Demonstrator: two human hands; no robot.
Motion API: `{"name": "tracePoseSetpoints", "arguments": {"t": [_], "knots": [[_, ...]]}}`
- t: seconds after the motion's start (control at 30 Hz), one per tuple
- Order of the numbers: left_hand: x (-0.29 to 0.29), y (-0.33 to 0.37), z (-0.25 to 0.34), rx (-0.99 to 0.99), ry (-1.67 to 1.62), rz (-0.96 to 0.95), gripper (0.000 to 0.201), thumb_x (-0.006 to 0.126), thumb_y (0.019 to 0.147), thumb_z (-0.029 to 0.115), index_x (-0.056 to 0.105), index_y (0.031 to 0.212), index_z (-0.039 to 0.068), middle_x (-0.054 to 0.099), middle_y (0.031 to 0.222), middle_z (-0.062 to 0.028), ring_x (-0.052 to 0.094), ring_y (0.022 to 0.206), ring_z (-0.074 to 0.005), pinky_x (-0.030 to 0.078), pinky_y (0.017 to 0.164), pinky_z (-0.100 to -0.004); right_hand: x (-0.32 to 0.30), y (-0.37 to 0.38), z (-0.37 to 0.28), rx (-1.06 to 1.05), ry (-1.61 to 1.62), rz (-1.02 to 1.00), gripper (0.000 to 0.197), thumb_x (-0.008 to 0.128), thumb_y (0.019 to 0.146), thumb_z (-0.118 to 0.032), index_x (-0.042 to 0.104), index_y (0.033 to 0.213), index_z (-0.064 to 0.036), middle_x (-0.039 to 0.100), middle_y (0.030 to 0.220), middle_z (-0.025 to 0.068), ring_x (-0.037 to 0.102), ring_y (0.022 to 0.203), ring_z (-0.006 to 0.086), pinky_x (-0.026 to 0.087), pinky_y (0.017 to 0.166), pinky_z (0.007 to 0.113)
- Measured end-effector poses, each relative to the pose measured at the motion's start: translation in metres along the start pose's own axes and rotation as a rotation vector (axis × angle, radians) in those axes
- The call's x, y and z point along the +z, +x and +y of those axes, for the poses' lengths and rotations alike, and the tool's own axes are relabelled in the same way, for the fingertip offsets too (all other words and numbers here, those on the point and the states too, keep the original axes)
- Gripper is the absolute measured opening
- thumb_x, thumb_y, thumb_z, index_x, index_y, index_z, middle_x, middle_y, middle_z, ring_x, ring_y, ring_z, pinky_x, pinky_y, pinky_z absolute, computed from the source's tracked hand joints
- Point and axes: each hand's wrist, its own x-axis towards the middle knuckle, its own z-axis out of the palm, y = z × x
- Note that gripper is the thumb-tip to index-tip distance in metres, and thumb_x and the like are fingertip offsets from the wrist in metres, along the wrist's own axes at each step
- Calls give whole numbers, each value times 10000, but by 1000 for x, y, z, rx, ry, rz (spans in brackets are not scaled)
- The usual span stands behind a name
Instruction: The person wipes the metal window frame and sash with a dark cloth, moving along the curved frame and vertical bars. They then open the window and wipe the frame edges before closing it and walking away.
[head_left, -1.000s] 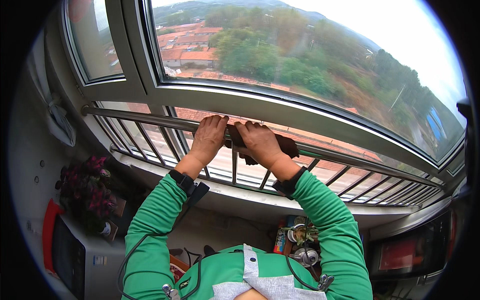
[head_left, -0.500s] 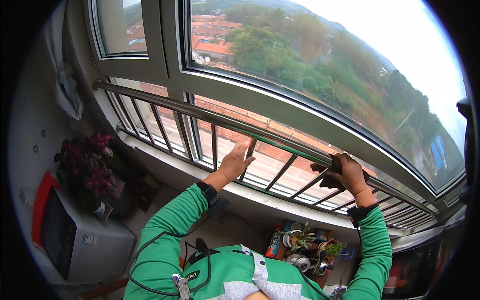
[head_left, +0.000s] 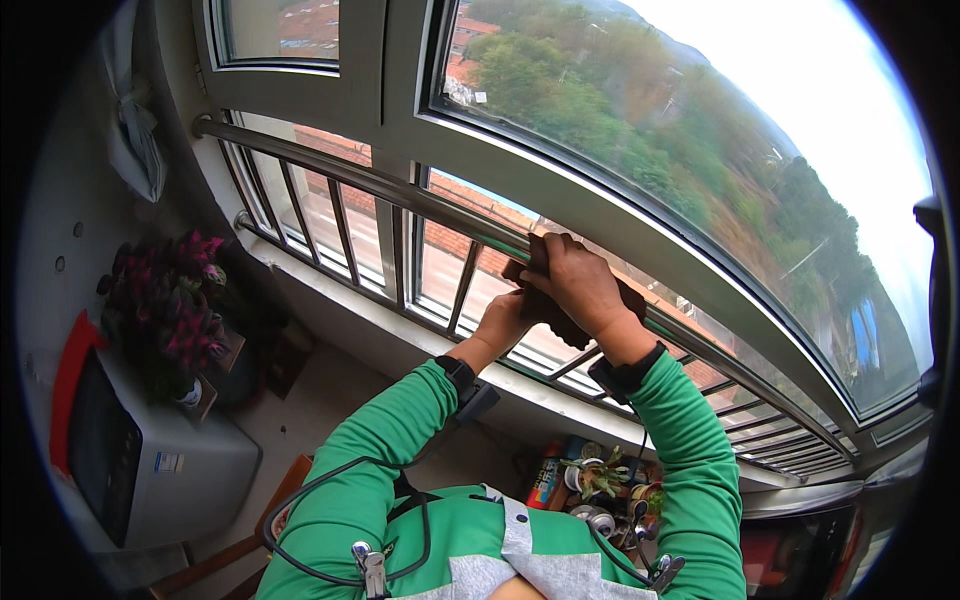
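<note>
My right hand is closed over a dark brown cloth, which drapes over the shiny metal handrail in front of the window. A corrugated lower edge of the cloth hangs down over the upright bars. Just below and to the left, my left hand reaches to the cloth's edge beside the bars. Its fingertips are hidden behind the cloth, so whether they grip the cloth or a bar does not show.
A large window rises behind the rail. Potted pink-leaved plants and a grey, red-edged machine stand at left. Small potted plants sit below the railing at right. A tied curtain hangs at far left.
My right hand has moved left along the handrail with the cloth. My left hand, earlier apart with fingers spread near the bars, is now right at the cloth. The view has shifted slightly.
</note>
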Motion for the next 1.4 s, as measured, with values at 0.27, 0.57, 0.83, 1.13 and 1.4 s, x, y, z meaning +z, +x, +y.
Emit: {"name": "tracePoseSetpoints", "arguments": {"t": [0.27,0.57,0.83,1.13,1.4], "knots": [[44,7,-54,118,-575,279,213,738,810,233,701,875,34,718,851,-202,699,865,-397,566,787,-436,38,103,-78,10,77,-32,511,774,840,-420,565,1053,-5,684,927,189,716,786,347,586,686,409],[9,-9,-6,34,52,89,363,791,876,332,698,1115,75,732,965,-119,708,904,-315,558,808,-400,3,12,-7,12,127,-1,488,797,797,-359,559,1087,-48,683,956,192,679,863,395,542,747,464],[3,-8,5,12,-24,37,315,798,864,366,770,946,64,689,828,-121,683,766,-275,538,715,-389,-65,-142,87,135,-33,16,601,863,717,-263,576,1218,-92,646,1018,151,664,920,365,540,765,463],[6,-7,-2,90,-80,57,214,795,859,288,761,960,103,662,833,-106,665,805,-308,542,743,-396,-24,-42,34,168,73,-156,579,820,797,-380,559,1193,-50,686,1004,204,690,880,400,559,754,469],[-8,-30,-32,260,-104,138,215,780,891,208,648,999,77,679,947,-119,669,898,-360,550,777,-426,24,77,-59,77,-15,-134,527,777,835,-415,552,1088,-11,668,983,190,693,846,360,565,708,439]]}}
